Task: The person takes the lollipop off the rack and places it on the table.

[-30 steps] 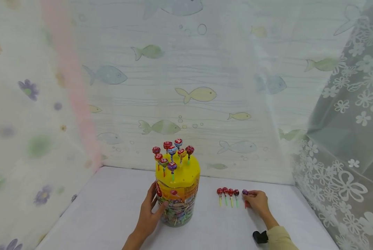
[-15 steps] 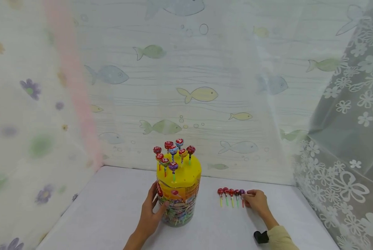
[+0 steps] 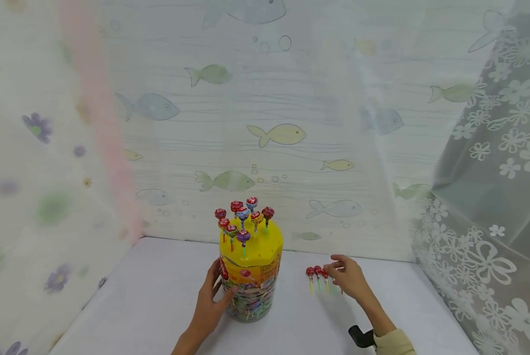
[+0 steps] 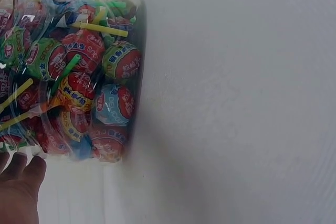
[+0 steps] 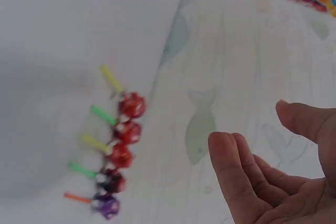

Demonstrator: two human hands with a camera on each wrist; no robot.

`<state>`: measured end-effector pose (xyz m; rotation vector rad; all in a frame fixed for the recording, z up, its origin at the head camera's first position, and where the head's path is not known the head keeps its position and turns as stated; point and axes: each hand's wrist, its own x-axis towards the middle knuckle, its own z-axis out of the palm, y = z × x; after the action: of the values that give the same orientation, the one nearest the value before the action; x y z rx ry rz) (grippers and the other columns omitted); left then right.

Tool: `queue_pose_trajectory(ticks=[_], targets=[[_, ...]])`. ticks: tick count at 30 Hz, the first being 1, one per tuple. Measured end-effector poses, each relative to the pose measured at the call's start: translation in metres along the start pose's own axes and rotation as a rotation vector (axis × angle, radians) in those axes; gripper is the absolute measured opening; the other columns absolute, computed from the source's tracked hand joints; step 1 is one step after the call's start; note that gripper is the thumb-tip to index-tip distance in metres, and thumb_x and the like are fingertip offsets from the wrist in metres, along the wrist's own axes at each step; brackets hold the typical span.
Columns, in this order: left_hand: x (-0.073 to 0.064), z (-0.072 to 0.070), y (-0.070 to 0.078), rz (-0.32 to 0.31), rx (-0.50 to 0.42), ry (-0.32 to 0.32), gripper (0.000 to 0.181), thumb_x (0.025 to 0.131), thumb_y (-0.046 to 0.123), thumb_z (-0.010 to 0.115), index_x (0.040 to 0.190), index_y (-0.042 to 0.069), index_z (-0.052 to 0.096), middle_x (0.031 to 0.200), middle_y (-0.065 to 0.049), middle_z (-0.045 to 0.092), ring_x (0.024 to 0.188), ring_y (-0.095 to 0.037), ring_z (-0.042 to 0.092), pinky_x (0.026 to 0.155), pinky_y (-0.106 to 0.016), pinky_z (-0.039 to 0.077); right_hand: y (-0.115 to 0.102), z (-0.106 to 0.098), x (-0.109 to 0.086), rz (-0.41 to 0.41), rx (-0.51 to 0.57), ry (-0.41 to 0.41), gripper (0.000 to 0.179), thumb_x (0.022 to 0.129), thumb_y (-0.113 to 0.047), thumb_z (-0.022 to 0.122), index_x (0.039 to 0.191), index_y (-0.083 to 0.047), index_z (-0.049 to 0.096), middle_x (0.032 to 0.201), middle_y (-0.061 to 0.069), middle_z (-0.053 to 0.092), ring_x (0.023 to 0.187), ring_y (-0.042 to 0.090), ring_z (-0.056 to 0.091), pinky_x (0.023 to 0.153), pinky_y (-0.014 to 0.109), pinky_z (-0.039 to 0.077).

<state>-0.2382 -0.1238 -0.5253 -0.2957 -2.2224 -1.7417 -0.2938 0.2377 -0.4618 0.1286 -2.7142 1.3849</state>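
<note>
A clear jar (image 3: 251, 301) full of wrapped lollipops stands upright, with several lollipops (image 3: 243, 214) stuck stick-down into its yellow lid (image 3: 265, 244). My left hand (image 3: 206, 306) holds the jar's left side, thumb across the front; its fingertips (image 4: 35, 167) meet the jar wall in the left wrist view. To the right, several lollipops lie side by side in a row, from a red-wrapped lollipop (image 3: 310, 272) to a purple-wrapped lollipop (image 5: 107, 206). Above the row's right end is my right hand (image 3: 350, 280), holding nothing, fingers and thumb apart; it partly hides those lollipops in the head view.
A white cloth covers the table (image 3: 158, 296). Behind it hangs a fish-patterned curtain (image 3: 283, 162), with a flower-patterned sheet (image 3: 469, 276) at the right. A black strap-like piece (image 3: 361, 337) sits by the right sleeve (image 3: 395, 342).
My right hand set the purple lollipop down against the row's right end, let go, then rose and moved left over the row. The left hand stays on the jar.
</note>
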Motion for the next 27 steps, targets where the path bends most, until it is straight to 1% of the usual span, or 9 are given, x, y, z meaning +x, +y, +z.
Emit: queue_pose_trajectory(ticks=[3, 6, 10, 12, 14, 17, 19, 22, 27], targets=[[0.001, -0.001, 0.000, -0.004, -0.007, -0.007, 0.080, 0.099, 0.027, 0.067, 0.161, 0.010, 0.019, 0.165, -0.017, 0.028, 0.150, -0.043, 0.031, 0.116, -0.062, 0.032, -0.027, 0.006, 0.000, -0.089, 0.015, 0.020, 0.044, 0.099, -0.018, 0.065, 0.135, 0.006, 0.057, 0.111, 0.016, 0.070, 0.099, 0.028, 0.069, 0.073, 0.029, 0.061], [0.002, -0.001, 0.000, -0.013, -0.009, -0.005, 0.080, 0.099, 0.027, 0.067, 0.161, 0.012, 0.020, 0.165, -0.015, 0.029, 0.150, -0.041, 0.031, 0.116, -0.061, 0.033, -0.054, 0.012, 0.000, -0.182, 0.062, 0.029, 0.042, 0.101, -0.021, 0.063, 0.137, 0.002, 0.058, 0.112, 0.015, 0.070, 0.101, 0.027, 0.069, 0.077, 0.027, 0.061], [0.002, 0.000, 0.001, -0.021, 0.001, 0.005, 0.081, 0.098, 0.029, 0.068, 0.161, 0.012, 0.021, 0.165, -0.014, 0.030, 0.150, -0.041, 0.033, 0.116, -0.061, 0.034, -0.088, 0.018, -0.002, -0.273, 0.140, 0.045, 0.041, 0.103, -0.023, 0.062, 0.138, -0.003, 0.058, 0.115, 0.014, 0.069, 0.101, 0.025, 0.068, 0.081, 0.025, 0.062], [0.002, -0.001, 0.000, -0.022, 0.004, 0.012, 0.081, 0.098, 0.030, 0.068, 0.161, 0.011, 0.021, 0.165, -0.014, 0.030, 0.149, -0.041, 0.033, 0.116, -0.061, 0.035, -0.104, 0.021, -0.004, -0.309, 0.161, 0.058, 0.040, 0.103, -0.025, 0.061, 0.139, -0.006, 0.058, 0.117, 0.014, 0.069, 0.103, 0.024, 0.067, 0.083, 0.025, 0.061], [0.002, -0.001, -0.001, -0.025, 0.005, 0.014, 0.081, 0.098, 0.030, 0.068, 0.161, 0.012, 0.021, 0.165, -0.014, 0.030, 0.149, -0.040, 0.034, 0.116, -0.062, 0.035, -0.120, 0.023, -0.008, -0.346, 0.174, 0.068, 0.040, 0.103, -0.025, 0.061, 0.139, -0.008, 0.058, 0.118, 0.012, 0.069, 0.105, 0.023, 0.065, 0.086, 0.027, 0.061], [0.002, -0.002, -0.003, -0.029, -0.006, 0.016, 0.080, 0.098, 0.029, 0.069, 0.161, 0.015, 0.021, 0.165, -0.011, 0.030, 0.149, -0.039, 0.034, 0.116, -0.062, 0.034, -0.140, 0.026, -0.011, -0.406, 0.191, 0.072, 0.041, 0.103, -0.026, 0.061, 0.140, -0.009, 0.058, 0.121, 0.012, 0.069, 0.110, 0.024, 0.064, 0.092, 0.034, 0.061], [0.002, -0.002, -0.003, -0.026, -0.010, 0.013, 0.081, 0.098, 0.028, 0.069, 0.161, 0.014, 0.021, 0.166, -0.011, 0.029, 0.150, -0.039, 0.033, 0.117, -0.063, 0.034, -0.151, 0.028, -0.012, -0.432, 0.204, 0.066, 0.042, 0.103, -0.026, 0.061, 0.141, -0.009, 0.057, 0.122, 0.010, 0.068, 0.113, 0.024, 0.064, 0.095, 0.038, 0.059], [0.002, -0.002, -0.002, -0.015, -0.022, 0.007, 0.081, 0.098, 0.027, 0.068, 0.162, 0.012, 0.019, 0.166, -0.013, 0.027, 0.150, -0.041, 0.031, 0.117, -0.063, 0.032, -0.163, 0.032, -0.011, -0.450, 0.221, 0.050, 0.043, 0.102, -0.026, 0.062, 0.141, -0.010, 0.056, 0.125, 0.010, 0.067, 0.115, 0.024, 0.063, 0.099, 0.040, 0.058], [0.004, -0.001, -0.001, -0.011, -0.038, -0.012, 0.081, 0.100, 0.027, 0.066, 0.163, 0.012, 0.017, 0.167, -0.015, 0.024, 0.152, -0.041, 0.027, 0.117, -0.063, 0.030, -0.171, 0.039, -0.005, -0.470, 0.253, 0.018, 0.043, 0.101, -0.021, 0.064, 0.141, -0.008, 0.056, 0.129, 0.010, 0.065, 0.117, 0.025, 0.063, 0.101, 0.038, 0.056]])
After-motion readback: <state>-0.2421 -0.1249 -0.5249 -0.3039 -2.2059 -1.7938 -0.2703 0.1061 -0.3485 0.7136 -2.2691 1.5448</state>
